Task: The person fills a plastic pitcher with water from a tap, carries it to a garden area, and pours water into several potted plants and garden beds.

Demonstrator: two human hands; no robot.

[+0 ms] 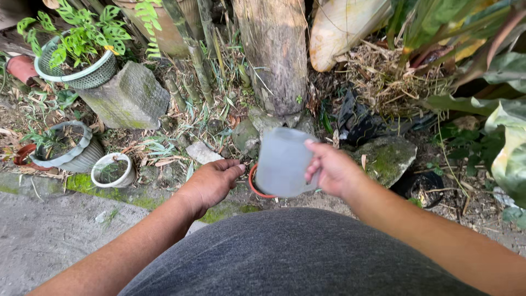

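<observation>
My right hand (pixel 331 169) grips a grey plastic cup (pixel 282 161), tipped on its side above a small red-rimmed pot (pixel 253 185) on the ground. The pot is mostly hidden behind the cup. My left hand (pixel 215 180) is open, palm down, its fingertips right beside the red pot's left rim. Both arms reach forward over my grey-clothed lap.
A tree trunk (pixel 274 52) rises straight ahead. At left stand a white pot (pixel 113 170), a grey pot (pixel 68 147), a green basket pot with a leafy plant (pixel 79 63) on a mossy stone block (pixel 129 98). A mossy rock (pixel 386 156) and black pot (pixel 419 186) lie at right.
</observation>
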